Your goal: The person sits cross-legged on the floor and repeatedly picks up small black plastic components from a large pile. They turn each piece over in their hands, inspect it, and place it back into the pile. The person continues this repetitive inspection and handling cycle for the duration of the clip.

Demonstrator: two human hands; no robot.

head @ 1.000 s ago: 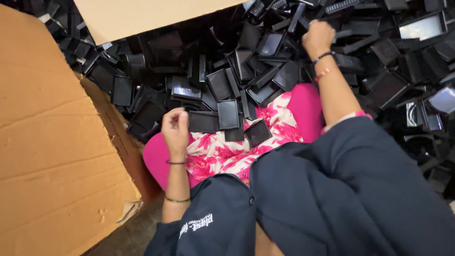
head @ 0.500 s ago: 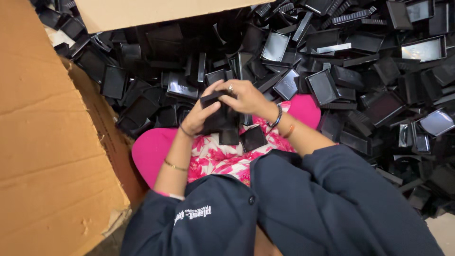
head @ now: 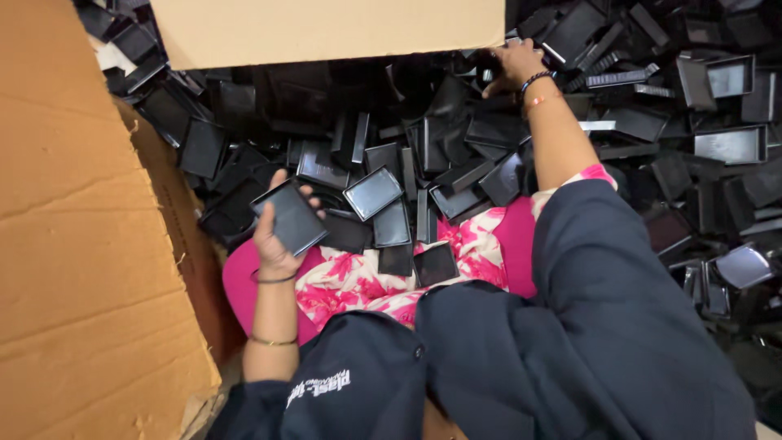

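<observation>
My left hand (head: 275, 244) holds a stack of flat black square plastic trays (head: 290, 217) just above my lap, tilted toward the left. My right hand (head: 511, 63) is stretched far forward into the heap of black trays (head: 456, 155), its fingers closed around one tray near the edge of the cardboard flap; the grasped piece is mostly hidden under the hand. A few loose trays (head: 435, 262) lie on the pink flowered cloth (head: 358, 281) over my lap. Dark blue sleeves cover my upper arms.
A large brown cardboard box wall (head: 73, 244) stands close on the left. A cardboard flap (head: 326, 28) overhangs the pile at the top. More black trays (head: 717, 147) are spread to the right, reaching past my right knee.
Half a second ago both hands were together over my lap on a black stack. Now the left hand keeps the stack at the left and the right hand has reached forward into the pile.
</observation>
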